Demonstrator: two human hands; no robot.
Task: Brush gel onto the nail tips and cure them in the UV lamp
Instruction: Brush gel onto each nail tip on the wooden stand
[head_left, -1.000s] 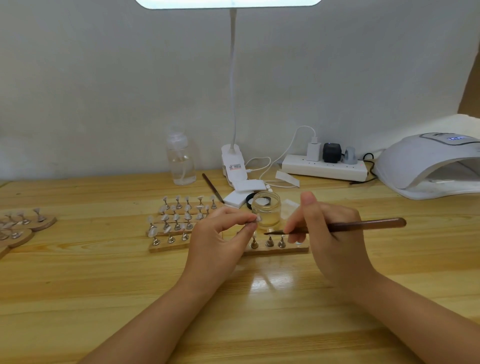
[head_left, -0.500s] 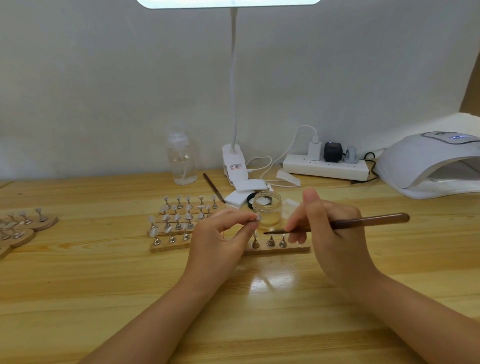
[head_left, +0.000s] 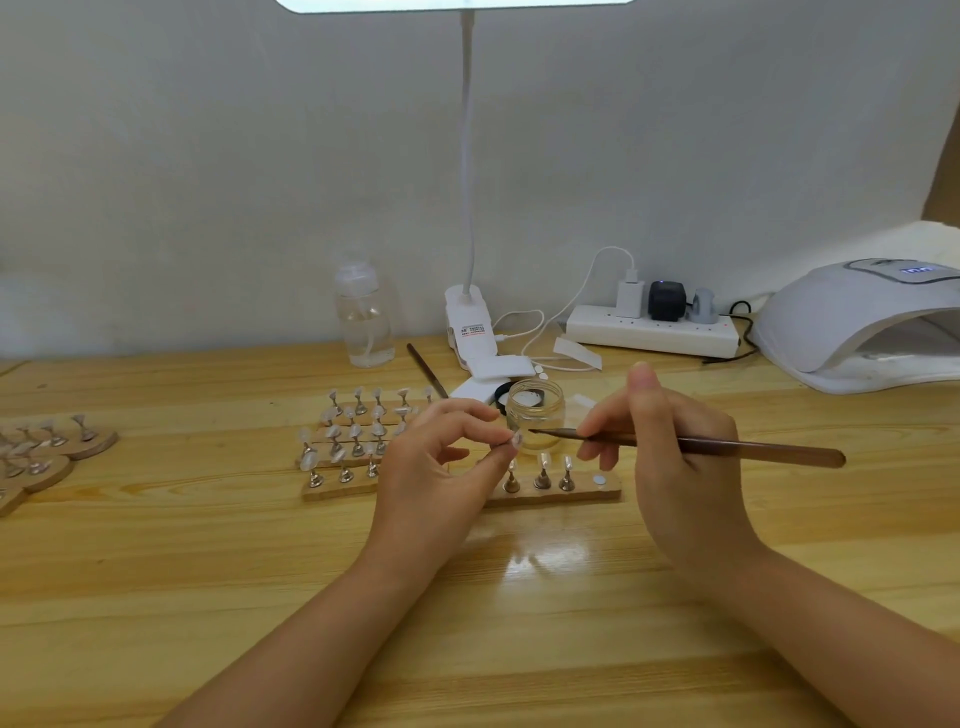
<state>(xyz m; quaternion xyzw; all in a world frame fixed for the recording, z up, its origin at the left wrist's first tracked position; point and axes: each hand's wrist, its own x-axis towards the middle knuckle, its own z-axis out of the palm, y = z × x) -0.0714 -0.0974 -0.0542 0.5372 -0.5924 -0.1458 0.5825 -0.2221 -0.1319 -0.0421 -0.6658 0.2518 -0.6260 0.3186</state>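
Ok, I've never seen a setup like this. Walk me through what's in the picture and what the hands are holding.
There is no machine here: a person wears a camera on the head, looking down at their own two hands over a wooden table. The left hand pinches a small nail tip. The right hand holds a thin brush, its point close to that tip. Behind them stands an open glass jar. Wooden strips carry more tips on little metal stands. At far right sits the white UV lamp; a desk lamp shines from above.
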